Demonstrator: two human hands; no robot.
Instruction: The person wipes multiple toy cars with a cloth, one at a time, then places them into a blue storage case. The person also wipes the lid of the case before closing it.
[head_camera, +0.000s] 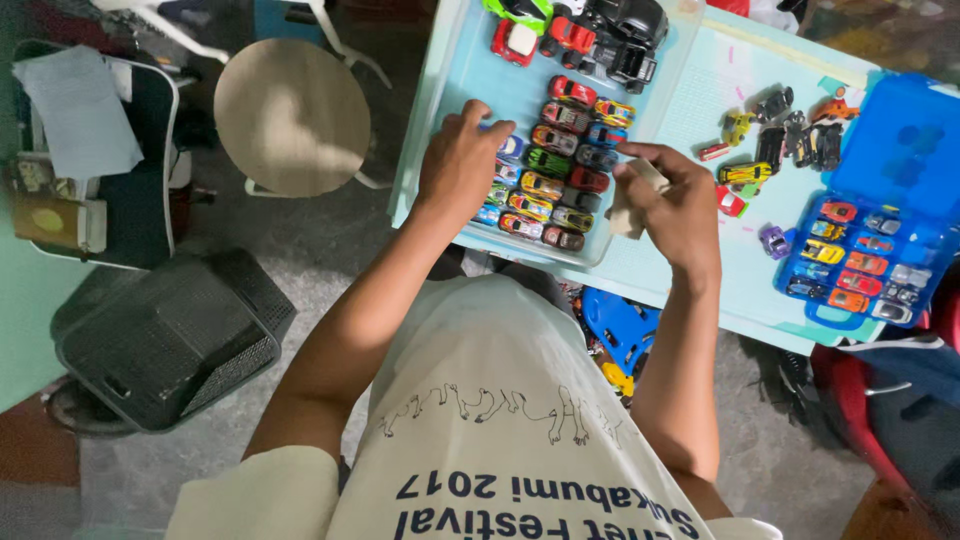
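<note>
Left hand fingers curled on toy cars; right hand pinches cloth

Left hand touches toy cars; right hand holds perhaps a cloth.

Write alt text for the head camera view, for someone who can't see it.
Seen from above, a person's left hand rests on rows of small colourful toy cars in a pale blue tray, while the right hand holds a beige cloth. A blue plastic case holds more cars.
</note>
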